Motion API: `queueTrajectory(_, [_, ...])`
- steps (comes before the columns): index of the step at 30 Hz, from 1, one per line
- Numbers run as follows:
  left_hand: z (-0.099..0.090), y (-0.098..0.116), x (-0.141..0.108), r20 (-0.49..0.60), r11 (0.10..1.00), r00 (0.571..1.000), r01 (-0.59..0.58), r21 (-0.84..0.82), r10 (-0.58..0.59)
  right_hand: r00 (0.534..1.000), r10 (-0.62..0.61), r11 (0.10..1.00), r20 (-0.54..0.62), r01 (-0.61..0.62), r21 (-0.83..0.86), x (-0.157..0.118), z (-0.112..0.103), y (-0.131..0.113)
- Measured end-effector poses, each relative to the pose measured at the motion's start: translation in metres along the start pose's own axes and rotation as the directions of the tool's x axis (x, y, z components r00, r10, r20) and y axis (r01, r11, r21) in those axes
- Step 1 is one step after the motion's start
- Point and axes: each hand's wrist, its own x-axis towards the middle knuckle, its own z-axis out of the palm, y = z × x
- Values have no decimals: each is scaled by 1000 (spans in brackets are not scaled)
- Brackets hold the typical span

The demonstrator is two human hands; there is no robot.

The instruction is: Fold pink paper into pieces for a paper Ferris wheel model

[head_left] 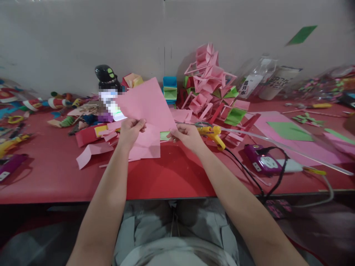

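Observation:
A pink paper sheet [146, 103] is held up and tilted between my two hands. My left hand [132, 129] pinches its lower left edge, thumb on top. At the sheet's lower right corner, my right hand [185, 135] grips the paper with closed fingers. Behind and below it, another pink sheet [148, 146] lies on the red table [169, 177]. A light green piece of paper [164, 136] shows between the sheets, near my right fingertips. Just right of my right hand is a yellow glue gun [213, 133].
Folded pink paper shapes [208, 77] are piled at the back. A purple power strip [263, 159] with cables, a plastic bottle [256, 77] and a cup [277, 83] stand on the right. Paper scraps [94, 149] and a black object [107, 75] are on the left.

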Motion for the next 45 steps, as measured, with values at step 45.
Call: queueTrajectory(45, [31, 22, -14, 84, 834, 959, 277, -477, -270, 997, -51, 998, 54, 52, -23, -3, 5, 1])
